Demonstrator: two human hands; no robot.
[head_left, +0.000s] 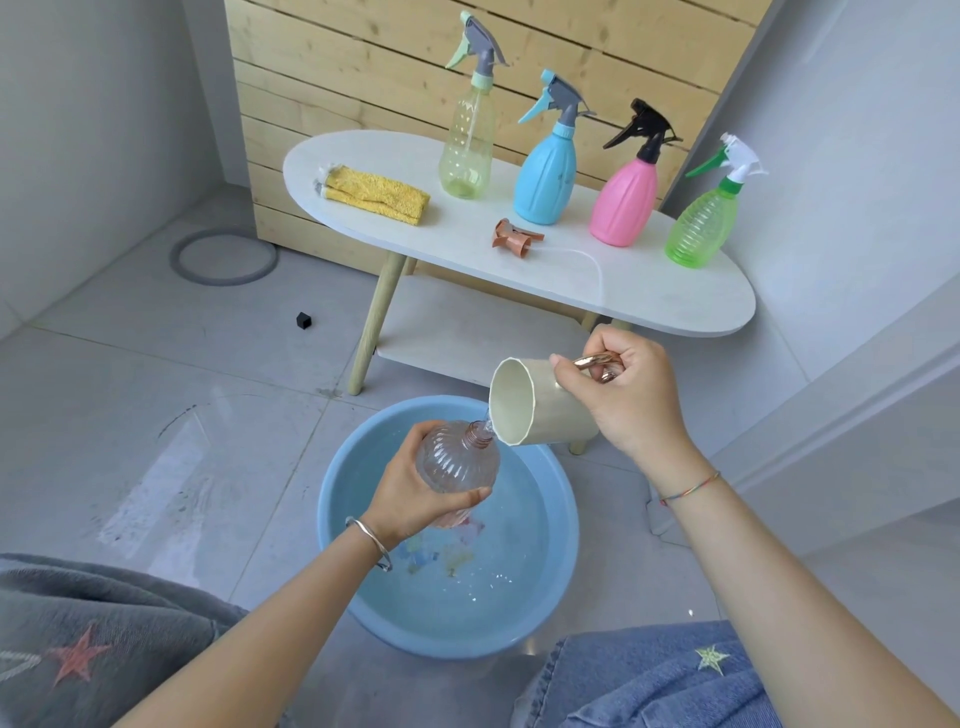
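Water (487, 427) runs from the cream mug (540, 415) into the neck of the clear ribbed bottle (457, 460), from what my feed shows. I see the right hand (623, 395) clenched round the mug's copper handle, tipping it sideways. The left hand (415, 499) grasps the bottle, tilted above the blue basin (343, 499). Behind, on the white table (623, 291), a copper spray head (511, 240) lies near the blue spray bottle (545, 182) and the pink spray bottle (623, 202).
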